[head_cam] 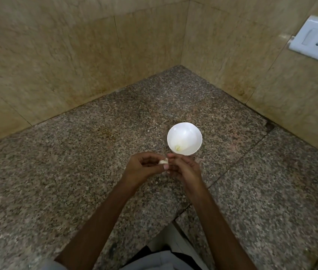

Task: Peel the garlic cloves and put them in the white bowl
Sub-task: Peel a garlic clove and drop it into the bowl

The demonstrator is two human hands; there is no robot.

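Clove (163,161) pinched by fingers (151,158) of left hand (141,169) and right hand (184,169) | held near bowl (188,133), likely for short drop

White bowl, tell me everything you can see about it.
The white bowl is small, round and plain, smooth like plastic or ceramic, upright on the speckled granite counter near the wall corner. One pale yellowish piece, likely a peeled clove, lies at its near inner side. The right hand is just in front of its rim; touch cannot be told.

Speckled granite counter (76,172) with white bowl (188,132)
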